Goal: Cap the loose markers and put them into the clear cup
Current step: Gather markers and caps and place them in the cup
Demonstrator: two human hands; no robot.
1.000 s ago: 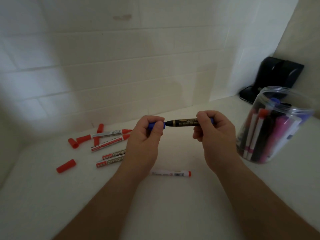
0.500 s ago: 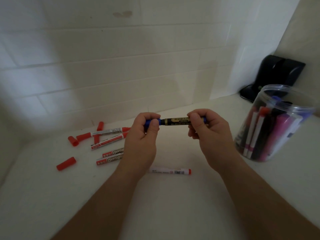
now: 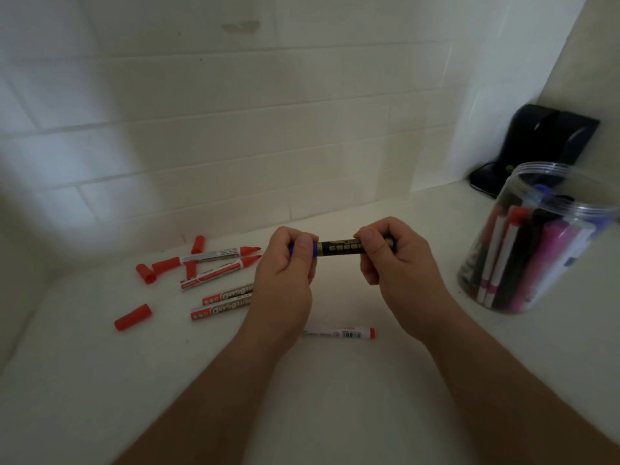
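Observation:
I hold a black and gold marker (image 3: 340,248) level above the counter. My left hand (image 3: 288,273) grips its blue cap (image 3: 313,249), which sits on the marker's left end. My right hand (image 3: 396,263) grips the barrel's right part. The clear cup (image 3: 536,243) stands at the right with several capped markers inside. Several red markers (image 3: 218,263) lie at the left, two with bare tips. Loose red caps (image 3: 132,317) lie around them. One capped red and white marker (image 3: 339,332) lies below my hands.
A white tiled wall (image 3: 268,129) runs behind the white counter (image 3: 302,397). A black object (image 3: 536,142) with a cord stands in the back right corner behind the cup.
My hands came together and the blue cap slid over the marker's black tip. The tip is now hidden and the cap meets the barrel.

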